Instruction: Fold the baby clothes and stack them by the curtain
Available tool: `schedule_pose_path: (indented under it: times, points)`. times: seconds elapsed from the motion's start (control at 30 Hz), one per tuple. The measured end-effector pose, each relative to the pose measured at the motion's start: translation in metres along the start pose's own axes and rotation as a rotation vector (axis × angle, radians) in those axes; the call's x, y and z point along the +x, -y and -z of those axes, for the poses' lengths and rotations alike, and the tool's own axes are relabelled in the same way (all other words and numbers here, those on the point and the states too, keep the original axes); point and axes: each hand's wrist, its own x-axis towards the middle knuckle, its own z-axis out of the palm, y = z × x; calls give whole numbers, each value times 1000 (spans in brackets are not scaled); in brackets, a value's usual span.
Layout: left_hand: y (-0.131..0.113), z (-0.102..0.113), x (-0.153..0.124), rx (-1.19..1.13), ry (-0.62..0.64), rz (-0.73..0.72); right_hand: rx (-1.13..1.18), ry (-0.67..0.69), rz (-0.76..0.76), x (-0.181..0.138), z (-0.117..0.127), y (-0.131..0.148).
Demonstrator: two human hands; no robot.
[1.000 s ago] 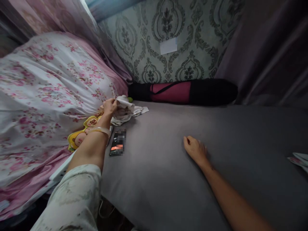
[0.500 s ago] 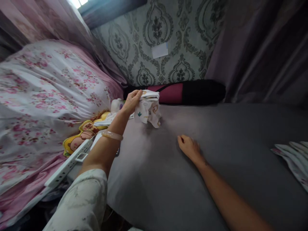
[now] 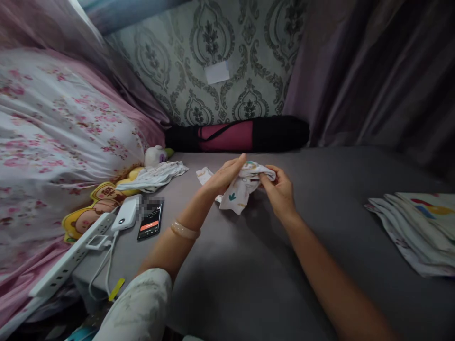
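A small white printed garment (image 3: 236, 194), with a green leaf figure on it, is held up above the grey bed sheet. My right hand (image 3: 280, 189) pinches its folded right end between thumb and fingers. Against its left side lies my left hand (image 3: 227, 175), fingers straight and together; its thumb is hidden. A loose piece of white cloth shows to the left of that hand, and I cannot tell whether it belongs to the same garment. A pale bangle (image 3: 185, 230) circles my left wrist.
A crumpled printed cloth (image 3: 156, 176) lies at left beside yellow plush toys (image 3: 83, 219). Near them are a phone (image 3: 151, 220), a white power bank (image 3: 127, 213) and a power strip (image 3: 71, 255). Folded cloths (image 3: 415, 237) are stacked at right. A black-and-maroon bag (image 3: 227, 136) lies along the wall.
The garment has come nearer and to the right with my left hand, whose fingers have straightened. My right hand has risen to the garment and taken hold of it. The view has shifted right.
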Motion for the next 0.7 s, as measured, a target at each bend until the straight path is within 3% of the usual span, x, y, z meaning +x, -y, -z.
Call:
schedule_pose_path:
  times: [0.17, 0.37, 0.47, 0.7]
  points:
    - [3, -11, -9, 195, 207, 58, 61, -87, -22, 17, 23, 0]
    - [-3, -11, -20, 335, 379, -98, 114, 15, -184, 29, 44, 18]
    - [-3, -10, -23, 289, 358, -99, 38, 59, -219, 29, 57, 34]
    - [-4, -7, -31, 141, 328, 1, -235, 411, -367, 19, 109, 63]
